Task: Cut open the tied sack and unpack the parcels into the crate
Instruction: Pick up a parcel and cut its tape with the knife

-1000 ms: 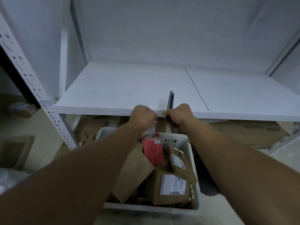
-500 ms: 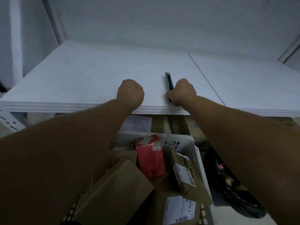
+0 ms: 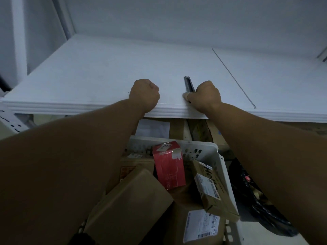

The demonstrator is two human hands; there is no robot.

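Gripping slim dark cutter (image 3: 188, 84) on white shelf board (image 3: 106, 68), R hand (image 3: 205, 96) prob parks it; L hand (image 3: 145, 94) clenched, seemingly empty.

We see a white shelf (image 3: 106, 68), a thin seam (image 3: 233, 78) across its right part. Perforated white upright (image 3: 10, 121) at left edge. Brown cardboard (image 3: 178, 129) stacked underneath.

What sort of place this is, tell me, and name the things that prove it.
Probably a parcel storeroom or sorting room. It shows in the white metal shelf with its perforated upright, the white plastic crate heaped with labelled cardboard parcels, and the brown cardboard kept under the shelf.
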